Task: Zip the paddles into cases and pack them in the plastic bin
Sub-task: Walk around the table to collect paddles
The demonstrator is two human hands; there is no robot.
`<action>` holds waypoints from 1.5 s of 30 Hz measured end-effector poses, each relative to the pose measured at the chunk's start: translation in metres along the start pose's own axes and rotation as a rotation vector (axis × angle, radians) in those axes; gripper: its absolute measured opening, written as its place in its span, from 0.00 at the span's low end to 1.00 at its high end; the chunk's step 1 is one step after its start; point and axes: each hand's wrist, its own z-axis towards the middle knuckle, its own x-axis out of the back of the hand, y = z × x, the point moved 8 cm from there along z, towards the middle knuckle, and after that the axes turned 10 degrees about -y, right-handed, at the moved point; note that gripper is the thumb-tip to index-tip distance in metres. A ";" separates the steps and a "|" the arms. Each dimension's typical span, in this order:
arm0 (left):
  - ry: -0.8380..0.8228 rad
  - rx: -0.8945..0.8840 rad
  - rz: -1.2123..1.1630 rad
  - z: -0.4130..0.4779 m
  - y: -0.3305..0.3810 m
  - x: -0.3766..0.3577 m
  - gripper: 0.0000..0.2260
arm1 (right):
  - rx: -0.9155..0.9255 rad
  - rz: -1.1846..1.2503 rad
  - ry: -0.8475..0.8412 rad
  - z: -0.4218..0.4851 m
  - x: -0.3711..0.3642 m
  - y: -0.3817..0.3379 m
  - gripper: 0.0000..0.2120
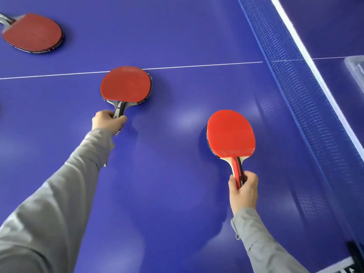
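Three red-faced paddles lie on the blue table tennis table (177,184). My left hand (107,121) grips the dark grey handle of the middle paddle (126,84), whose blade rests on the white centre line. My right hand (243,191) holds the red and black handle of a brighter red paddle (230,133) near the net. A third paddle (33,32) lies untouched at the far left. A clear plastic bin (355,68) shows partly at the right edge, beyond the net. No cases are in view.
The blue net (307,107) with its white top band runs diagonally down the right side, between me and the bin. A dark net post (356,255) sits at the bottom right corner. Grey sleeves cover both my arms.
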 end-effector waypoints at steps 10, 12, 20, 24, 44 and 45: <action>-0.018 0.171 -0.331 -0.218 -0.097 -0.132 0.07 | 0.030 0.077 -0.081 -0.048 0.036 0.042 0.12; -0.020 0.218 -0.385 -0.261 -0.113 -0.163 0.08 | 0.050 0.075 -0.108 -0.061 0.045 0.056 0.12; 0.038 0.267 -0.478 -0.349 -0.119 -0.256 0.08 | 0.094 0.108 -0.270 -0.107 0.059 0.105 0.12; 0.016 0.217 -0.444 -0.352 -0.109 -0.272 0.09 | 0.128 0.121 -0.303 -0.116 0.057 0.102 0.12; -0.614 0.022 -0.724 -0.351 -0.094 -0.284 0.19 | 0.173 0.011 -0.413 -0.150 0.008 0.068 0.18; -0.633 0.046 -0.783 -0.351 -0.095 -0.284 0.19 | 0.180 0.008 -0.412 -0.152 0.008 0.068 0.18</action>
